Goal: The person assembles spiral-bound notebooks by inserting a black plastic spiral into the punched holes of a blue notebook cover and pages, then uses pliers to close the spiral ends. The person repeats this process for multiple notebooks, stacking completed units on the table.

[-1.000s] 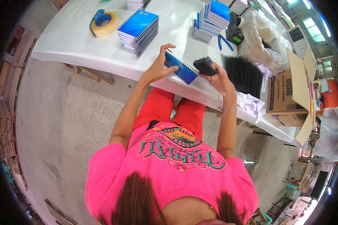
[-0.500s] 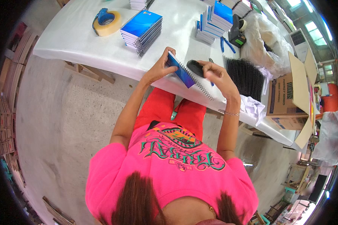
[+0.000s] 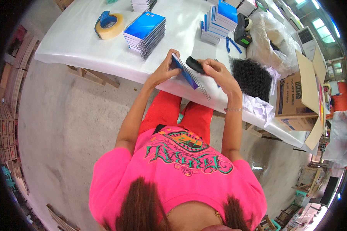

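At the near table edge, my left hand (image 3: 168, 70) is closed on a small blue-covered notebook (image 3: 186, 75), held tilted with its spine to the right. A wire spiral (image 3: 203, 91) runs along that spine, and its loose end sticks out past the lower corner. My right hand (image 3: 222, 75) pinches a rounded black object (image 3: 195, 65) beside the spiral; its exact kind does not show. Whether the black object touches the wire I cannot tell. Beyond my left hand stands a stack of spiral-bound blue notebooks (image 3: 144, 29). Past my right hand lie blue-handled pliers (image 3: 233, 45).
Black wire spirals (image 3: 251, 79) lie in a mass to the right, near crumpled white paper (image 3: 259, 110) and an open carton (image 3: 295, 96). Blue notebooks (image 3: 224, 17), a black device (image 3: 243, 34) and a plastic bag (image 3: 272, 40) stand behind. A tape dispenser (image 3: 108, 25) lies far left.
My right hand and the black object have shifted left and slightly away from me, closer to the notebook's spine. Less of the spiral's loose end sticks out. My left hand stays nearly still.
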`<action>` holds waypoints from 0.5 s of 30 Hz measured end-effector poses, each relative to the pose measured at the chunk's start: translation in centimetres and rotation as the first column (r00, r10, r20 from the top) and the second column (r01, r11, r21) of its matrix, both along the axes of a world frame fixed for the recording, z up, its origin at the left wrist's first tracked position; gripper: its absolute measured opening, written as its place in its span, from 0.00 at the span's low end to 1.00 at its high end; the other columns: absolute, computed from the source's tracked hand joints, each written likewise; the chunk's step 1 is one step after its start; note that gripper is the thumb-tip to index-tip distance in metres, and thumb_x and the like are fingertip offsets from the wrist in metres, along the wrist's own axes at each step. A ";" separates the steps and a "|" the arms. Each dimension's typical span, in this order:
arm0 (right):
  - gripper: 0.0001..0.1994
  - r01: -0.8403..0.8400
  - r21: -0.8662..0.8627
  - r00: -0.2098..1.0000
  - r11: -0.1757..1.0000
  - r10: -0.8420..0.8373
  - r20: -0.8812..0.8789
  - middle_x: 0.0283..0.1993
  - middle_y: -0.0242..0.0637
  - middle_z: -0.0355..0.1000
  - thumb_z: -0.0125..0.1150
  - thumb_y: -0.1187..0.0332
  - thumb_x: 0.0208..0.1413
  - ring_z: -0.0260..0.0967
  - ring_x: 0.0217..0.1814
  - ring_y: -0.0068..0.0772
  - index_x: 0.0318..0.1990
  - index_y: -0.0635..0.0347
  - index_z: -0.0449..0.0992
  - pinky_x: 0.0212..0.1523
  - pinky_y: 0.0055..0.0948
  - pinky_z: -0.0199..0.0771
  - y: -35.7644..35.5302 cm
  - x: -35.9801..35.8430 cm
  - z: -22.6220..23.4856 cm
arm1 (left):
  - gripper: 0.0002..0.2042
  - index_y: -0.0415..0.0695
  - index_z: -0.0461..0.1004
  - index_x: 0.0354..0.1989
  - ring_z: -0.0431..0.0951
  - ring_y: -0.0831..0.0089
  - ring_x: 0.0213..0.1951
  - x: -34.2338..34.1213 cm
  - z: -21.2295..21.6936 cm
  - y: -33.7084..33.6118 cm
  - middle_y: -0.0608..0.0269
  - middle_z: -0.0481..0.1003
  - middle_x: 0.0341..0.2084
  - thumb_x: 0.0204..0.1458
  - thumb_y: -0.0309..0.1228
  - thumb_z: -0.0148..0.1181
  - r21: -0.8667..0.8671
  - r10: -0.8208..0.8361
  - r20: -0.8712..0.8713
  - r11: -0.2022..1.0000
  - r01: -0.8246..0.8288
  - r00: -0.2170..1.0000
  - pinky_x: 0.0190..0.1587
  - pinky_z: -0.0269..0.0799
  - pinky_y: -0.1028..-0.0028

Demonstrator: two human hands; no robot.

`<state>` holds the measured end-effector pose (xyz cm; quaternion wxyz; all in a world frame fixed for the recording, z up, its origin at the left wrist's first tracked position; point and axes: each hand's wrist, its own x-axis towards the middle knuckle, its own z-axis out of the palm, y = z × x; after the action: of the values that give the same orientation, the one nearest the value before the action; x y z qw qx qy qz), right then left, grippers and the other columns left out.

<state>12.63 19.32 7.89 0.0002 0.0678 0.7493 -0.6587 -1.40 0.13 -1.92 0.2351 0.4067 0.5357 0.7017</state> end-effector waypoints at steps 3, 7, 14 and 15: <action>0.18 -0.096 0.091 0.994 0.991 0.100 -0.049 0.47 0.34 0.75 0.70 0.53 0.53 0.64 0.47 0.21 0.37 0.60 0.76 0.48 0.25 0.66 -0.9 0.6 1.0 | 0.24 0.48 0.56 0.49 0.62 0.82 0.35 0.1 0.5 -0.3 0.71 0.60 0.32 0.44 0.22 0.59 -0.029 -0.003 0.004 1.000 0.004 1.000 0.36 0.61 0.79; 0.20 0.002 0.416 0.996 0.909 -0.039 0.081 0.37 0.31 0.74 0.72 0.52 0.50 0.66 0.36 0.22 0.37 0.61 0.77 0.38 0.23 0.67 0.1 -1.4 0.6 | 0.24 0.49 0.56 0.49 0.63 0.82 0.33 -0.2 0.5 0.0 0.71 0.60 0.31 0.44 0.22 0.59 0.011 -0.006 0.069 1.000 0.005 0.998 0.36 0.61 0.79; 0.21 0.027 0.308 1.000 0.951 -0.024 -0.012 0.35 0.32 0.73 0.73 0.51 0.49 0.68 0.39 0.26 0.37 0.62 0.78 0.43 0.25 0.67 -0.8 -1.5 0.5 | 0.23 0.49 0.55 0.49 0.64 0.82 0.35 0.1 0.4 0.0 0.69 0.62 0.33 0.49 0.24 0.61 0.015 -0.028 0.039 1.000 0.027 0.999 0.36 0.61 0.80; 0.22 0.031 0.367 0.999 0.930 -0.042 0.022 0.36 0.34 0.74 0.73 0.51 0.49 0.69 0.41 0.28 0.38 0.62 0.78 0.45 0.27 0.67 -0.1 -2.3 -0.3 | 0.22 0.48 0.55 0.49 0.64 0.81 0.35 -0.1 0.4 0.0 0.68 0.62 0.34 0.50 0.24 0.61 0.010 -0.027 0.037 1.000 0.027 0.999 0.37 0.62 0.79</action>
<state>10.36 19.18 7.61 -0.0134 0.0903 0.8575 -0.5063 -1.46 0.09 -1.55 0.2525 0.4020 0.5222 0.7084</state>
